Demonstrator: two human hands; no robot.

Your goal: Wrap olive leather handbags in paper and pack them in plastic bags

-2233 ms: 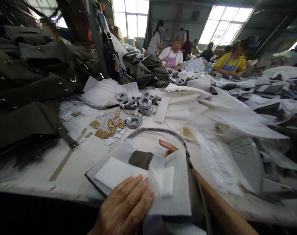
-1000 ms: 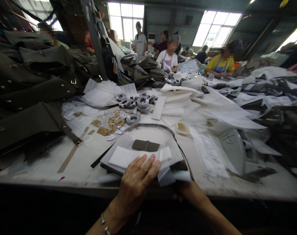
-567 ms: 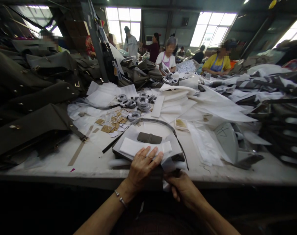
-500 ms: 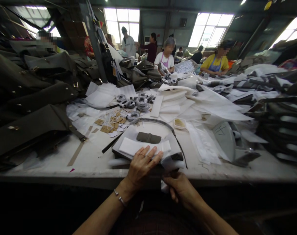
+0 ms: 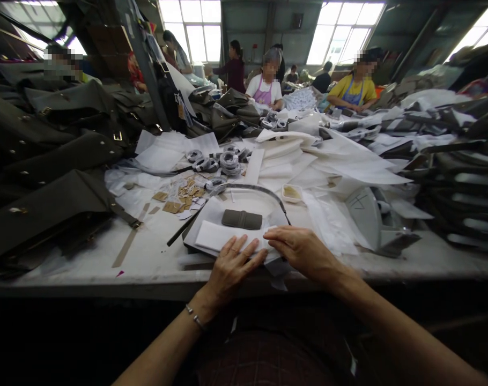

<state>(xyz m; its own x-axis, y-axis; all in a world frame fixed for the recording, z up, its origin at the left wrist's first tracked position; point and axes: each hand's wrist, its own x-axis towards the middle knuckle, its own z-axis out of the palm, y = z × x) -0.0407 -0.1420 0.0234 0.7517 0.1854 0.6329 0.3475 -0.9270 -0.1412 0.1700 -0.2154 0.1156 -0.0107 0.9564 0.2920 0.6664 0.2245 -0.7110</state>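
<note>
A dark flat bag (image 5: 186,242) lies at the table's front edge, covered with white wrapping. On top is a folded white foam sheet (image 5: 215,236), and a small dark grey flap piece with a band (image 5: 242,219) shows behind it. My left hand (image 5: 238,262) rests on the foam sheet, fingers stretched and slightly spread. At the sheet's right end my right hand (image 5: 298,247) is closed in a pinch; what its fingertips hold is too small to tell. Beneath it a loose bit of clear film (image 5: 279,281) hangs over the edge. A dark strap (image 5: 264,188) arches behind the bag.
Dark bags (image 5: 59,214) are piled on the left. Brown tags (image 5: 183,198), coiled straps (image 5: 230,162) and white sheets (image 5: 292,153) lie farther back. A small white tray (image 5: 292,193) and a grey tape dispenser (image 5: 367,217) stand at right. Co-workers (image 5: 264,88) sit across the table.
My right hand has risen from below the table edge onto the right end of the foam sheet. My left hand stays on the sheet. The view has tilted slightly down.
</note>
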